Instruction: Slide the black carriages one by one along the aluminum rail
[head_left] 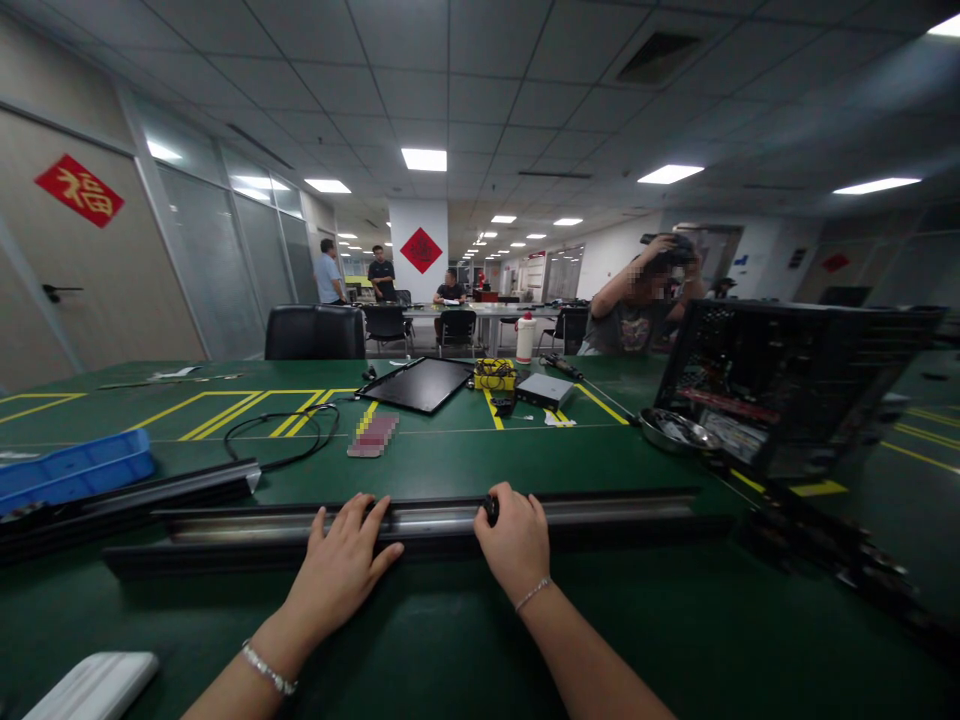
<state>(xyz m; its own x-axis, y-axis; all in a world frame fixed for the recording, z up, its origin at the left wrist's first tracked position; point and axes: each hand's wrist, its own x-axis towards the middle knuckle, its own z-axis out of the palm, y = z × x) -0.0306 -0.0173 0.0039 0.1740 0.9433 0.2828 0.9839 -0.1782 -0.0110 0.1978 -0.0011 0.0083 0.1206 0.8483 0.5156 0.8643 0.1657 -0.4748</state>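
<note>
A long black metal rail [615,514] with a shiny silver inside lies crosswise on the green table in front of me. My left hand [346,550] rests over its left half, fingers spread and thumb stretched out. Farther right on the same rail, my right hand [516,535] is closed, thumb and fingers pinching a small black round part [491,510]. The part sits at the rail's channel; its underside is hidden, so I cannot tell whether it touches the metal.
Black rails [217,485] and a blue tray [82,468] lie left. Beyond are a cable [324,440], a black panel [424,383], a yellow box [495,375] and a grey drive [545,390]. An open computer case [795,370] and metal bowl [675,432] stand right. A person [630,310] sits across.
</note>
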